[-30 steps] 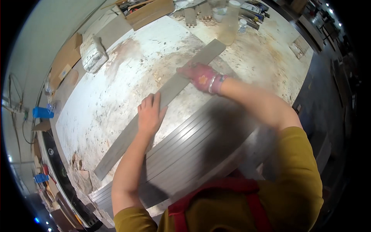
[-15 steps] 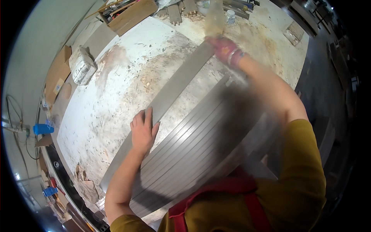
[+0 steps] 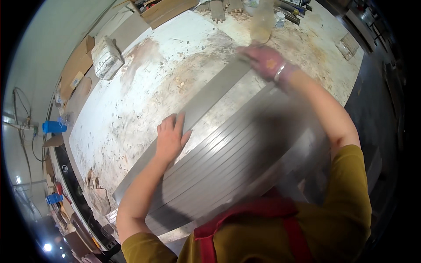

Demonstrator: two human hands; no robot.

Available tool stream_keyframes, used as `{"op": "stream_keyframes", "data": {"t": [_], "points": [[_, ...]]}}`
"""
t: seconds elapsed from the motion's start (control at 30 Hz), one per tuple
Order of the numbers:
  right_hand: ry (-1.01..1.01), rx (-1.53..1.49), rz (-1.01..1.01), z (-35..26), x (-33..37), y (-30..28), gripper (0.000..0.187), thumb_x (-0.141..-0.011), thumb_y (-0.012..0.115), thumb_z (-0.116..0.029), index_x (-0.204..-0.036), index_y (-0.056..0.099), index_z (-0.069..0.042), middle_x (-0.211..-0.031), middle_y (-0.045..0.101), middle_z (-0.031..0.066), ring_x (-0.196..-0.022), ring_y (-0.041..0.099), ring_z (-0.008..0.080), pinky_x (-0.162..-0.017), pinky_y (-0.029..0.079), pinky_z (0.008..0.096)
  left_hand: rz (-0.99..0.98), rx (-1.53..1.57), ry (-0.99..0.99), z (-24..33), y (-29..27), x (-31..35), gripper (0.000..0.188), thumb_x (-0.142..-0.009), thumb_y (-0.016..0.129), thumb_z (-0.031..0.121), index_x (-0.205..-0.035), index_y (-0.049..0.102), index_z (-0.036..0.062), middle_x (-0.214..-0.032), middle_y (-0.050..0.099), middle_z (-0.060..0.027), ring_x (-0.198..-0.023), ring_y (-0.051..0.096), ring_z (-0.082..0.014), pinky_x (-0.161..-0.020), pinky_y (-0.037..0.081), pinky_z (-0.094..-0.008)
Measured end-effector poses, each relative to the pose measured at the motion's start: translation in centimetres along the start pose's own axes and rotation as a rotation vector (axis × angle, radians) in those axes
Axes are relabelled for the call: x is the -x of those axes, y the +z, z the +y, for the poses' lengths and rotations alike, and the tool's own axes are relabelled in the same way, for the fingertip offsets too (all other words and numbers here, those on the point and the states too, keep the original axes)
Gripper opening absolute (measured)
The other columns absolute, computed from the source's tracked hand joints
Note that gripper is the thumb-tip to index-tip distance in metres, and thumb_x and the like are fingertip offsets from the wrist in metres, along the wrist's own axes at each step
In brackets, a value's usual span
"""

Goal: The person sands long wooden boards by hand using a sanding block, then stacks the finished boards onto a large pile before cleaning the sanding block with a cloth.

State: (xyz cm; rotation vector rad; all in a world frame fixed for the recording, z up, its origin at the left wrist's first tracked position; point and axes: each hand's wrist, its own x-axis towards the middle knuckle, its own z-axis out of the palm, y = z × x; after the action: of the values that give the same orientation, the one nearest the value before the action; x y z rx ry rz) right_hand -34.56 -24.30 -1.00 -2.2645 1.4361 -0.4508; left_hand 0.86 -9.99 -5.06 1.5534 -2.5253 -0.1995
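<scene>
My left hand [image 3: 170, 139], bare, lies on a long, narrow grey board [image 3: 210, 91] with its fingers stretched out and the thumb held apart. The board slants from near left to far right across the worktable. At its far end is my right hand [image 3: 266, 62] in a pink glove, touching the board. Motion smears those gloved fingers, so whether anything is under or in them stays hidden. Closer to my body, several similar grey boards [image 3: 206, 164] lie side by side, parallel to the single one. My right arm's shadow darkens part of them.
The stained white tabletop [image 3: 144, 94] extends beyond the boards. A translucent yellowish bottle [image 3: 262, 24] and a small jar [image 3: 280, 19] stand past my right hand. A wrapped white block [image 3: 106, 59] sits at the left, near a cardboard box [image 3: 79, 65]. Crumpled material [image 3: 98, 199] lies near left.
The whole view has shifted, with the far objects now further right. My right hand has moved slightly nearer along the far end of the board. My left hand keeps its place on it.
</scene>
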Motion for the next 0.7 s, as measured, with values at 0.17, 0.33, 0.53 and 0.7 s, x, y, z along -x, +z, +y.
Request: {"op": "stream_keyframes", "data": {"t": [0.17, 0.33, 0.53, 0.7], "points": [[-0.172, -0.013, -0.329, -8.6, -0.6, 7.5, 0.062, -0.092, 0.041, -0.050, -0.130, 0.047, -0.001, -0.114, 0.060, 0.0240, -0.103, 0.058, 0.0381, -0.094, 0.042, 0.0398, 0.028, -0.011, -0.004, 0.0, 0.4, 0.2, 0.062, -0.082, 0.063, 0.031, -0.135, 0.041, 0.0072, -0.120, 0.046, -0.0162, -0.108, 0.044, -0.0326, -0.090, 0.036, -0.0423], [-0.256, 0.230, -0.026, -0.1, -0.4, 5.2, 0.048, -0.092, 0.045, -0.044, -0.131, 0.050, -0.016, -0.118, 0.058, 0.0234, -0.103, 0.059, 0.0371, -0.091, 0.044, 0.0386, 0.013, 0.064, -0.019, 0.0, 0.3, 0.3, 0.065, -0.081, 0.065, 0.027, -0.136, 0.040, 0.0074, -0.122, 0.045, -0.0179, -0.111, 0.043, -0.0348, -0.093, 0.035, -0.0432], [0.310, -0.179, 0.173, 8.1, 3.1, -3.4, 0.047, -0.081, 0.058, -0.018, -0.128, 0.053, -0.013, -0.113, 0.061, 0.0158, -0.101, 0.059, 0.0308, -0.088, 0.047, 0.0371, -0.021, 0.074, 0.035, -1.4, -0.5, 2.2, 0.064, -0.079, 0.067, 0.027, -0.134, 0.041, 0.0078, -0.123, 0.045, -0.0180, -0.112, 0.043, -0.0344, -0.091, 0.036, -0.0435], [0.335, -0.331, 0.022, 7.1, 1.4, -1.8, 0.049, -0.081, 0.061, -0.025, -0.128, 0.053, -0.012, -0.123, 0.058, 0.0137, -0.109, 0.057, 0.0256, -0.095, 0.044, 0.0315, -0.059, -0.030, 0.023, -1.6, -0.4, 3.1, 0.066, -0.078, 0.068, 0.026, -0.135, 0.040, 0.0061, -0.122, 0.045, -0.0186, -0.112, 0.043, -0.0352, -0.091, 0.035, -0.0443]]}}
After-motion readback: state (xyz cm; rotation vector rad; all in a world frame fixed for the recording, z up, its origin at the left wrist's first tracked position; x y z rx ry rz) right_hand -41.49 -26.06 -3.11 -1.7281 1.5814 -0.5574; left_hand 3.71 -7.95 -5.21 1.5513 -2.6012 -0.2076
